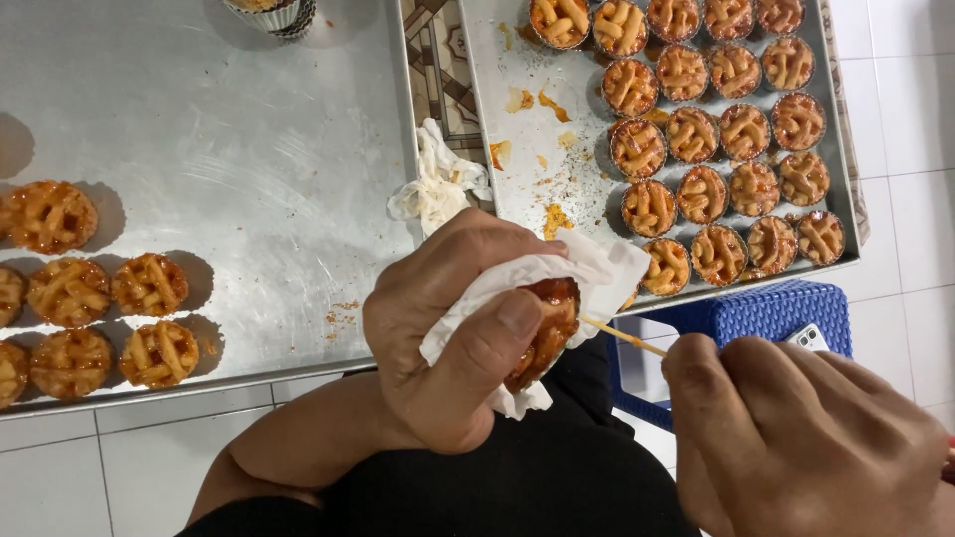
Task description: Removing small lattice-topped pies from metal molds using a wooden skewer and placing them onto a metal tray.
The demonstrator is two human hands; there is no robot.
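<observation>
Head view. Left hand (438,338): clamped around a small lattice tart (542,328) wrapped in a white paper napkin (587,268), held over the lap. Right hand (796,438): pinched shut on a thin wooden skewer (622,336); long axis runs up-left, tip touching the tart's rim. Left tray (249,149): unmoulded tarts (99,298). Right tray (517,60): tarts in tins (716,129). Crumpled tissue (438,184) lies between the trays.

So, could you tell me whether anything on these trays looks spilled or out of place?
Yes: orange filling smears and crumbs dirty the bare part of the right tray beside the tarts in tins. A crumpled tissue lies between the trays, and a few crumbs speckle the left tray.
</observation>
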